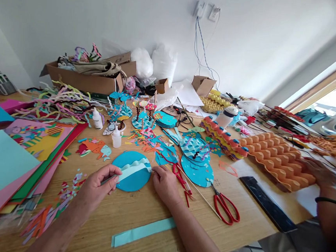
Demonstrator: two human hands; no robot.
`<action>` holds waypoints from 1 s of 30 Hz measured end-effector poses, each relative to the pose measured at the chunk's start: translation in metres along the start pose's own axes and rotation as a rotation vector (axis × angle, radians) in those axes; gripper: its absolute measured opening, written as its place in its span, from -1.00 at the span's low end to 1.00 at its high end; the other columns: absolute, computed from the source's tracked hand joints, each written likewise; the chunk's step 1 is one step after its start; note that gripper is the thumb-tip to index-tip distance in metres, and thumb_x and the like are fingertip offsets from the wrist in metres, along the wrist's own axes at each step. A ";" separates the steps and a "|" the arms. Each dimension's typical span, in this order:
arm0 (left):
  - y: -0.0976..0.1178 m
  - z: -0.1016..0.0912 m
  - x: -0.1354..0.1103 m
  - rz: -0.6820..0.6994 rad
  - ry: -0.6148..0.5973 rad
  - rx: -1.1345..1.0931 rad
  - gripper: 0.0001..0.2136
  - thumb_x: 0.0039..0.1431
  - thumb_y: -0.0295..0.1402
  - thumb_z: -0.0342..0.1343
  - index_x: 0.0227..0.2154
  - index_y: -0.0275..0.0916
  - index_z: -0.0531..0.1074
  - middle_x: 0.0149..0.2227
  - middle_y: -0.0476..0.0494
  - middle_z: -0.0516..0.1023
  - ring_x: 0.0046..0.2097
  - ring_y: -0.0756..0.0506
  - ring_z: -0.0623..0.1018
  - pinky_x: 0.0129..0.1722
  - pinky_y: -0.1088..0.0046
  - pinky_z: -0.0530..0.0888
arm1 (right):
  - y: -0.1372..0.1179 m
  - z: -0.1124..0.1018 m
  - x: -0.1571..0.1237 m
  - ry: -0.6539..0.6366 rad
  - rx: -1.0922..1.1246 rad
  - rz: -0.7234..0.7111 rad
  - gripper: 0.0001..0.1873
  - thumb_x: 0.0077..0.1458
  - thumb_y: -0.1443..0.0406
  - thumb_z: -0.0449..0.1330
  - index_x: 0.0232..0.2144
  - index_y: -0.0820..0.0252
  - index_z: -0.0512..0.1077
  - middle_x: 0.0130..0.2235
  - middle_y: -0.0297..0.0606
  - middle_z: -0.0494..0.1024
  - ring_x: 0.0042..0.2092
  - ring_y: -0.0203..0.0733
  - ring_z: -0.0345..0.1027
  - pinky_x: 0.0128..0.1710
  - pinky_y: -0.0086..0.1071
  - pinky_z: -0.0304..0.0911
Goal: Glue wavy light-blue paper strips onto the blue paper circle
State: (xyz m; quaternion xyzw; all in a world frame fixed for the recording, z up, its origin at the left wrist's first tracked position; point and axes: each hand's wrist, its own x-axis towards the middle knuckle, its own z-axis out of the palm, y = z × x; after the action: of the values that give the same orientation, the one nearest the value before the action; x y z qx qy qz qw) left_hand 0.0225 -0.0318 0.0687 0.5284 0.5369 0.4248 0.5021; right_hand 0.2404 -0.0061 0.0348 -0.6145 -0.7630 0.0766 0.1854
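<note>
A pale blue paper strip (130,172) stretches across a round blue disc (135,184) on the table. My left hand (102,183) pinches the strip's left end between thumb and fingers. At the strip's right end, by the disc's edge, my right hand (165,184) has its fingers closed on the paper. Behind the held strip, a wavy pale strip (137,163) crosses the same disc. Nearer to me lie flat pale blue strips (144,231), partly under my right forearm. Red-handled scissors (227,209) rest to the right, beside a thin wooden stick (200,193).
Glue bottles (116,138) stand behind the disc. Coloured paper sheets (2,170) and paper scraps (48,217) lie left. Finished-looking blue discs with wavy strips (195,149) sit right. Another person's hand (318,170) touches an orange egg tray (279,159), near a black phone-like slab (267,203).
</note>
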 end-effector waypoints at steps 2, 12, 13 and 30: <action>0.000 0.000 -0.001 0.004 -0.005 0.002 -0.80 -0.12 -0.23 0.11 -0.42 -0.22 0.37 -0.64 0.10 0.32 -0.57 0.03 0.32 -0.58 0.55 0.28 | 0.001 0.000 0.001 -0.001 0.033 0.007 -0.72 0.10 0.43 -0.01 -0.28 0.15 0.48 -0.29 -0.27 0.53 -0.27 -0.27 0.38 -0.32 -0.51 0.17; 0.010 0.004 -0.005 0.014 -0.076 0.012 -0.80 -0.08 -0.21 0.10 -0.44 -0.23 0.37 -0.65 0.10 0.29 -0.56 0.03 0.29 -0.58 0.55 0.27 | 0.004 0.002 0.002 -0.016 0.098 0.014 -0.69 0.06 0.44 0.00 -0.28 0.12 0.51 -0.25 -0.26 0.54 -0.25 -0.26 0.39 -0.29 -0.50 0.19; 0.011 0.005 -0.005 0.015 -0.083 0.008 -0.80 -0.08 -0.21 0.10 -0.43 -0.23 0.37 -0.65 0.10 0.29 -0.56 0.03 0.29 -0.58 0.56 0.27 | 0.005 0.002 0.002 -0.019 0.099 0.010 -0.69 0.06 0.44 0.00 -0.28 0.12 0.51 -0.24 -0.26 0.54 -0.24 -0.26 0.39 -0.28 -0.50 0.18; 0.024 0.016 -0.002 0.022 -0.038 0.024 -0.79 -0.13 -0.17 0.12 -0.47 -0.20 0.38 -0.65 0.08 0.30 -0.57 0.02 0.30 -0.57 0.53 0.27 | 0.072 -0.081 -0.045 -0.146 -0.336 0.476 -0.87 0.07 0.33 0.08 -0.38 0.19 0.44 -0.31 -0.13 0.50 -0.29 -0.10 0.38 -0.44 -0.40 0.04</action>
State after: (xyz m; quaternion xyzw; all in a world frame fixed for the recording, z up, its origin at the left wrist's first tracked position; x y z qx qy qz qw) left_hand 0.0411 -0.0329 0.0906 0.5484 0.5265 0.4137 0.5009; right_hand 0.3442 -0.0420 0.0763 -0.7910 -0.6108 0.0346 0.0028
